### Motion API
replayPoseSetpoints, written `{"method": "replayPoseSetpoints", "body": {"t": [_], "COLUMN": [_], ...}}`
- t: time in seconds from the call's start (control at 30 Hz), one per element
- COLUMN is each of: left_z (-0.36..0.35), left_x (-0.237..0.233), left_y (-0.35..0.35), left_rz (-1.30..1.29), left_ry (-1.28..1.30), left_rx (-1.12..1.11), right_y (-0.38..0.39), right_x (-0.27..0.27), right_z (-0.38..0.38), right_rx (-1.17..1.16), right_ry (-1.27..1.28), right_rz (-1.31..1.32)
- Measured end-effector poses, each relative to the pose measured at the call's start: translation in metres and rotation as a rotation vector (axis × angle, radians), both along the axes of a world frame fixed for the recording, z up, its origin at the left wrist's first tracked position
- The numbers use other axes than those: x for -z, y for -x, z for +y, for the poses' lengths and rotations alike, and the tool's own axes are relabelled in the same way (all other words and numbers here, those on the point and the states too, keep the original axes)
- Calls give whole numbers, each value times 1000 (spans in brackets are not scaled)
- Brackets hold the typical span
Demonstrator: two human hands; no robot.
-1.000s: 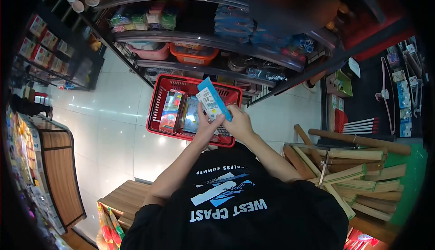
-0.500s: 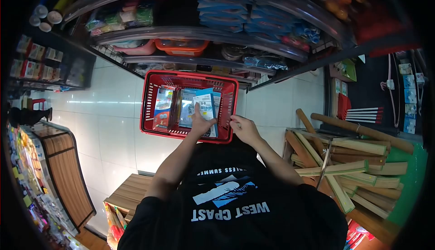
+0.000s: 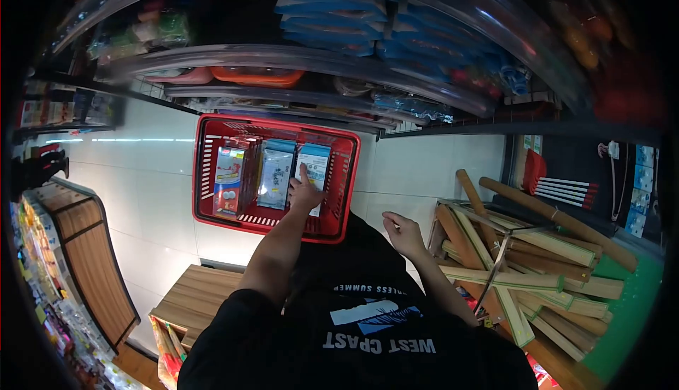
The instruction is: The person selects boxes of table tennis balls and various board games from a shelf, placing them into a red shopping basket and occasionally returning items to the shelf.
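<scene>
Basket was over glossy tiled floor, near shelves; left hand lay spread wide on blue-white pack inside, right hand (empty) curled narrow outside.

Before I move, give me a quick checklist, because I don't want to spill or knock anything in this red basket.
1. Basket upright, opening up: ok.
2. Items inside the rim: ok; the red-and-blue box, the middle packet and the blue-topped packet all lie within it.
3. Left hand out of the basket: not ok; it reaches in, over the blue-topped packet.
4. Left hand's grip on that packet: cannot tell; the fingertips' hold isn't clear.
5. Right hand free: ok; it is outside the basket, with no item visible in it.
6. Basket firmly supported: cannot tell; its underside is hidden.
</scene>
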State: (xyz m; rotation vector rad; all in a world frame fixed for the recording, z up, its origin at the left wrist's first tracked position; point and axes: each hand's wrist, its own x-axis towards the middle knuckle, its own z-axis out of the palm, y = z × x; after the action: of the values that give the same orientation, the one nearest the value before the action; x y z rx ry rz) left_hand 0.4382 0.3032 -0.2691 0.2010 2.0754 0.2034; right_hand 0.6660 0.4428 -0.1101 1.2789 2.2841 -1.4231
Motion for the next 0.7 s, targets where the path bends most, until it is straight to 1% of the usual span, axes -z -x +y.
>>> {"method": "replayPoseSetpoints", "body": {"t": [0.07,0.13,0.2,0.23,0.27,0.3,0.33,0.37,0.4,0.43,0.47,0.5,0.53,0.57,0.6,0.63,0.67,0.7], "left_z": [0,-4,-4,-7,-10,-13,-15,-21,-21,-26,-31,-35,-41,-42,-44,-48,-50,-59], "left_x": [19,27,49,57,64,73,73,71,47,48,42,38,27,1,-7,-2,-16,4], "left_y": [-5,-6,-13,-15,-17,-18,-17,-20,-19,-21,-23,-24,-21,-19,-16,-16,-16,-14], "left_rz": [35,-30,30,61,71,76,86,173,224,265,269,278,210,158,105,96,104,31], "left_ry": [-4,-44,-73,-147,-151,-237,-327,-452,-516,-560,-600,-646,-708,-681,-636,-659,-641,-720], "left_rx": [14,8,-33,-54,-60,-103,-144,-122,-78,-45,-39,-30,-5,3,-2,-23,-27,-88], "right_y": [-4,-6,-1,4,4,3,7,12,21,32,45,62,76,86,95,104,113,118], "right_x": [-2,-11,-31,-39,-39,-37,-40,-49,-61,-76,-96,-131,-158,-182,-209,-248,-290,-324], "right_z": [8,13,19,22,26,33,39,47,55,64,77,86,98,109,115,116,117,118], "right_rx": [9,20,-33,-83,-89,-72,-53,-39,-37,-48,-56,-101,-84,-106,-132,-153,-177,-210], "right_ry": [-6,-5,-57,-106,-111,-98,-87,-90,-113,-151,-206,-301,-363,-412,-454,-529,-598,-730], "right_rz": [-27,-41,-86,-117,-107,-53,6,42,72,176,287,328,377,530,677,771,858,950]}}
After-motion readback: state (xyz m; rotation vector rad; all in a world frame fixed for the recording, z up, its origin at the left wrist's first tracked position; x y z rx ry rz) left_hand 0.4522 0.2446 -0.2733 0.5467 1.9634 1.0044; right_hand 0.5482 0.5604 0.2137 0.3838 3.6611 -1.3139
